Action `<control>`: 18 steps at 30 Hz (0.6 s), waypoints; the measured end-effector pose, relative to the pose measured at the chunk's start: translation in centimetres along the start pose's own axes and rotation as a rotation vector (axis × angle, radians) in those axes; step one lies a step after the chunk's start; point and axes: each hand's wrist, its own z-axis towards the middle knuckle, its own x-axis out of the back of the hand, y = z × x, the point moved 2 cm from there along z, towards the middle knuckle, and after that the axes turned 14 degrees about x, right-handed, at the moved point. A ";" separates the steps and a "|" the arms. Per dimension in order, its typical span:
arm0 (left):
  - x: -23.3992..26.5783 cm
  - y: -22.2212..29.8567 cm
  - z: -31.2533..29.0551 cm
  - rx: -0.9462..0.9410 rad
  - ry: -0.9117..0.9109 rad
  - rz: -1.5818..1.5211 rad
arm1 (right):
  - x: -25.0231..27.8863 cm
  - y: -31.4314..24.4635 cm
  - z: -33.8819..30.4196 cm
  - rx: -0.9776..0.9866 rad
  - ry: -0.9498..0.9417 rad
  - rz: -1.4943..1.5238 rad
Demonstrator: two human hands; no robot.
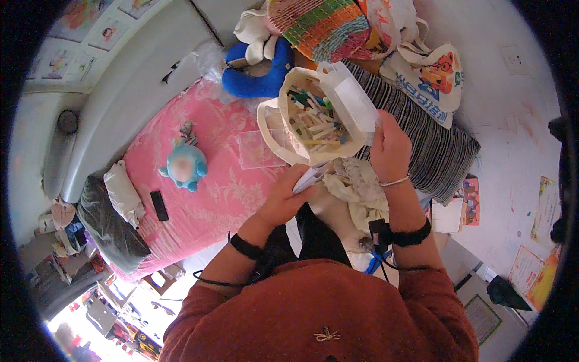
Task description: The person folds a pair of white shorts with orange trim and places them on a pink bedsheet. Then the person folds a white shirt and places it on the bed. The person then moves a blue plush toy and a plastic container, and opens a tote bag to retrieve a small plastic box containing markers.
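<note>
Though untidy inside, cream bag (pixel 354 143), seemingly fabric.

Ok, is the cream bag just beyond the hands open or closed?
Open: the cream bag gapes toward the camera, showing many slim, pen-like sticks inside.

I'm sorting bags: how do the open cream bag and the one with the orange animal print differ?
The cream bag gapes open, showing pen-like sticks inside; the printed bag shows no contents. The cream bag's visible sides look plain; the printed bag bears an orange and blue design. Both are pale with handles.
</note>
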 end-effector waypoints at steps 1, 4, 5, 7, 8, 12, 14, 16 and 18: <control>0.0 0.1 0.1 0.028 -0.008 -0.030 | 0.3 -0.1 0.1 0.017 0.037 -0.006; -0.2 0.6 0.0 0.062 -0.011 -0.048 | 0.9 -0.2 0.5 0.012 0.066 -0.034; -0.2 0.8 0.0 0.061 0.003 -0.029 | 1.0 -0.1 0.7 -0.023 0.025 -0.050; 0.0 1.1 0.2 0.053 0.005 -0.046 | 1.4 0.1 1.2 -0.016 0.027 -0.067; 0.0 1.2 0.2 0.061 -0.010 -0.087 | 1.7 0.0 1.3 0.016 0.055 -0.062; 0.3 1.5 0.3 0.009 -0.034 -0.143 | 2.4 -0.8 1.9 0.071 0.083 -0.068; 0.3 1.4 0.4 0.010 -0.032 -0.161 | 3.0 -1.4 2.1 0.105 0.115 -0.049; 0.3 1.3 0.2 0.046 -0.025 -0.151 | 3.8 -2.0 2.2 0.104 0.114 -0.052; 0.4 1.3 0.3 0.058 -0.011 -0.120 | 4.5 -2.2 2.8 0.099 0.103 -0.093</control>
